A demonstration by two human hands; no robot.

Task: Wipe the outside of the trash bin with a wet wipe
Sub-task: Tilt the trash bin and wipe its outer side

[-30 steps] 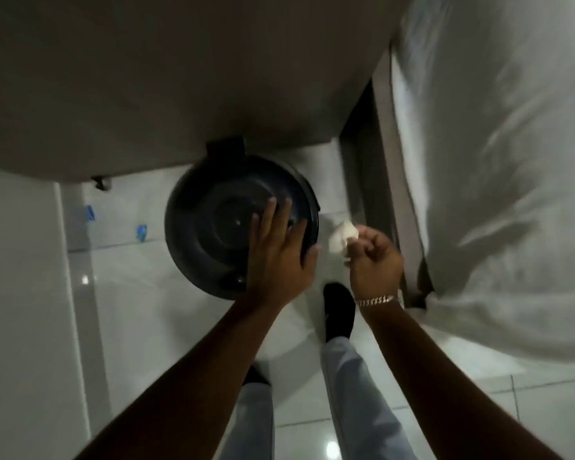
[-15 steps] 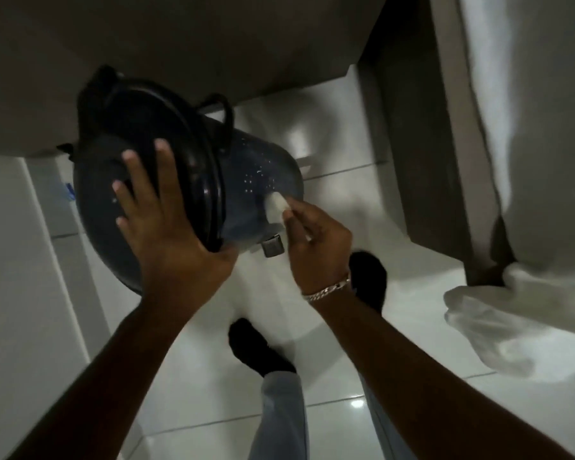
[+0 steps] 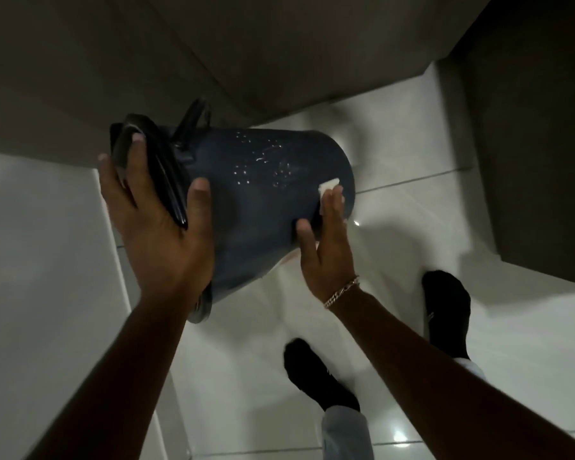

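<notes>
The dark blue trash bin (image 3: pixel 263 194) is tipped over on its side above the floor, lid end to the left, base to the right. Its black lid (image 3: pixel 153 171) faces left, with a black handle sticking up behind it. My left hand (image 3: pixel 160 220) grips the lid rim, fingers over the lid and thumb on the bin's wall. My right hand (image 3: pixel 326 247) lies flat against the bin's side near the base, pressing a small white wet wipe (image 3: pixel 329 189) under its fingertips. Pale specks dot the upper side of the bin.
The floor is glossy white tile (image 3: pixel 412 227). A dark cabinet or wall (image 3: pixel 279 44) overhangs behind the bin, and a dark panel (image 3: pixel 538 144) stands at the right. My two feet in black socks (image 3: pixel 445 313) stand below the bin.
The bin went from upright to tipped on its side, lid turned left. My right hand carried the wipe onto the bin's wall and slid it toward the base.
</notes>
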